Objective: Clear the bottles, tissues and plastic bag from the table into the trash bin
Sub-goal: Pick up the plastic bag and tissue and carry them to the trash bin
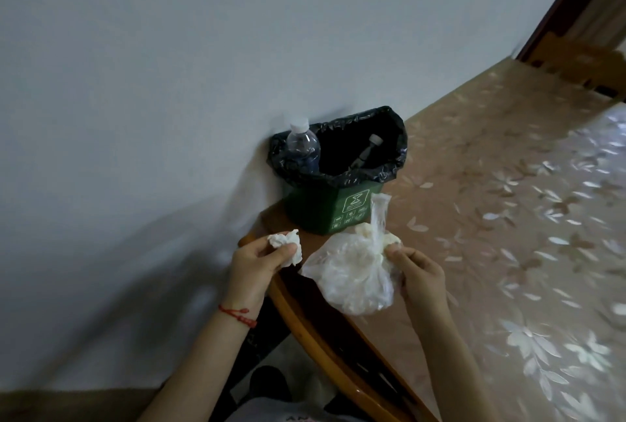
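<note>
— What is held in the left hand (252,260)?
— A crumpled tissue (286,245) is pinched there; the grip is closed around it, above the counter's (508,201) wooden edge. A red string (237,315) is worn on that wrist.

— And the right hand (418,274)?
— Its grip is closed on the bag (352,276), which is gathered at the neck, with a twisted tail standing up. White wads are seen through the plastic. The bag is held just over the counter's near corner, in front of the bin (333,208).

— Where is the bin placed?
— On the counter's far corner, against the wall (169,66). It is green and lined with a black liner (389,164).

— Are the bottles seen?
— One bottle (303,147) is propped upright at the bin's left rim, its white cap above the liner. A second bottle (367,150) is lying tilted inside. The counter is covered with a leaf-patterned cloth.
</note>
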